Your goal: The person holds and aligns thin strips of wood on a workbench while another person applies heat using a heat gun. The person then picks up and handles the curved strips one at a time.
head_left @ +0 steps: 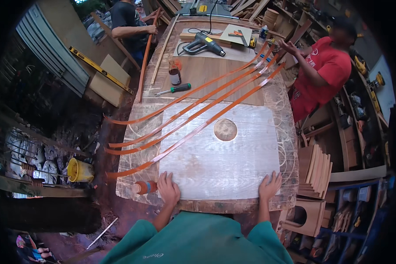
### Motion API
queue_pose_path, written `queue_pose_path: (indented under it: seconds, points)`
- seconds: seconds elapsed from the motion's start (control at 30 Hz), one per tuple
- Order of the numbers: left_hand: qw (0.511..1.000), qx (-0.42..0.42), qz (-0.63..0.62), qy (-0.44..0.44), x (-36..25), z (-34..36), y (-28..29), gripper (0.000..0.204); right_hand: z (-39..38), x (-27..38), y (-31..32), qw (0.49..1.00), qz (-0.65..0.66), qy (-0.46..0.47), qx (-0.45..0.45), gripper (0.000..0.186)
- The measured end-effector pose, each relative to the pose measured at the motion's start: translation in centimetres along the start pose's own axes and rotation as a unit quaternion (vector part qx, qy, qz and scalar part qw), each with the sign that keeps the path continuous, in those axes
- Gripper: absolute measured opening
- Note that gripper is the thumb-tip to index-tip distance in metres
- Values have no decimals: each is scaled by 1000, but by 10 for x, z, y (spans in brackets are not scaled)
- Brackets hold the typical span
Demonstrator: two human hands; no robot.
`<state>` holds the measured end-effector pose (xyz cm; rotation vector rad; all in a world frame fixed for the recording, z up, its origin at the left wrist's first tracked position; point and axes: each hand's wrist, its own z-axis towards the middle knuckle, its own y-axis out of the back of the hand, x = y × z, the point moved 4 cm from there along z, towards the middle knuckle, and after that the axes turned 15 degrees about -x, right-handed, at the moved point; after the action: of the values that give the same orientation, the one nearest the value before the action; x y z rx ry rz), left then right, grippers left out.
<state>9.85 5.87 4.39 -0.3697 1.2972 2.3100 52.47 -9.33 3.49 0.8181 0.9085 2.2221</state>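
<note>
Both palms are down near the front corners of a pale wood-grained sheet [220, 167], which has a round brown spot [225, 130] toward its upper middle. My left hand [169, 187] has its fingers apart at the left corner, beside an orange-brown bottle [145, 187]. My right hand [269, 187] lies with spread fingers at the right corner. Four long curved orange strips [189, 114] run diagonally across the bench [286, 145] beyond my hands, some with shiny pale stretches.
A screwdriver [179, 88], dark bottle [175, 75] and heat gun [205, 44] lie farther up. At right a person in red [321, 66] stands by the bench; at upper left another person [123, 22] holds a long strip [145, 66]. A yellow bucket [80, 170] stands left, stacked wood pieces [314, 169] right.
</note>
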Motion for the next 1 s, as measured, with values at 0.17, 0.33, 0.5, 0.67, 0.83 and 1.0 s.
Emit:
queue_pose_path:
  seconds: [0.17, 0.33, 0.5, 0.67, 0.83, 1.0]
  points:
    - [1000, -14, -11, 13, -1, 4, -2, 44, 1, -3, -1, 1000, 8, 10, -6, 45]
    - [999, -32, -15, 41, 9, 2, 4, 45, 0, 0, -5, 1000, 8, 19, -7, 45]
    - [998, -46, -25, 38, 11, 0, 15, 41, -7, 2, -9, 1000, 10, 28, -5, 44]
    - [997, -58, -47, 37, 6, -8, 11, 39, -1, -34, 0, 988, 9, 151, -39, 44]
    - [994, -76, -67, 37, 7, -7, 11, 38, -7, -35, -17, 997, -44, 65, -21, 46]
    - [993, -79, -79, 29, 10, -7, 18, 39, -10, -20, -20, 997, 8, 78, -16, 46]
